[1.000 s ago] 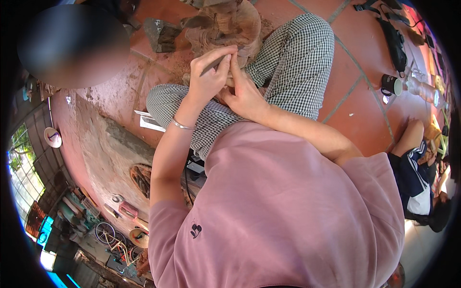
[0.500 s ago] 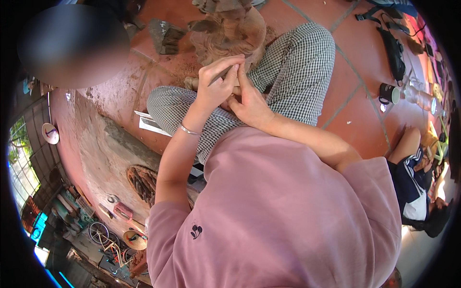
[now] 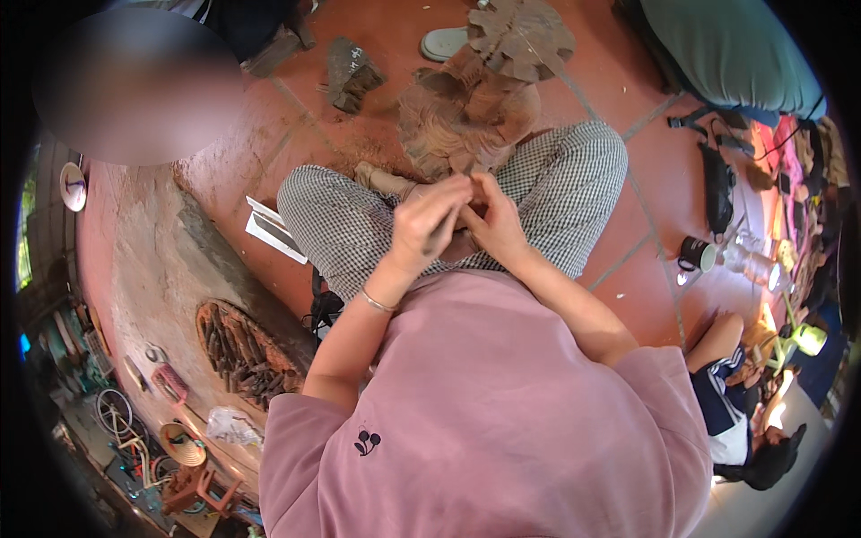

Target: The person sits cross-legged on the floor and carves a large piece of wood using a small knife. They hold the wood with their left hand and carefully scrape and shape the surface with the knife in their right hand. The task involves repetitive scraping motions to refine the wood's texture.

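Note:
My left hand (image 3: pixel 429 224), with a silver bangle at its wrist, is closed with the fingers bent together over my lap. Right beside it, my right hand (image 3: pixel 496 224) is closed too, its fingertips meeting those of the left. Whatever is pinched between them is hidden by the fingers. Just beyond both hands, a carved brown wooden sculpture (image 3: pixel 439 134) with wavy relief stands on the floor between my crossed legs, its leaf-like top (image 3: pixel 529 40) farthest from me.
A wood block (image 3: pixel 352 76) and a pale shoe (image 3: pixel 444 43) lie beyond. At left are a white leaflet (image 3: pixel 273 235) and an oval tray of dark tools (image 3: pixel 240 351) on a wooden slab (image 3: pixel 152 260). A mug (image 3: pixel 698 255) and a clear bottle (image 3: pixel 749 264) are right. Other people sit nearby.
My head view has shifted, showing more of the sculpture's top. Both hands have drawn closer to my lap. The thin dark strip seen in my left hand earlier is no longer clearly visible.

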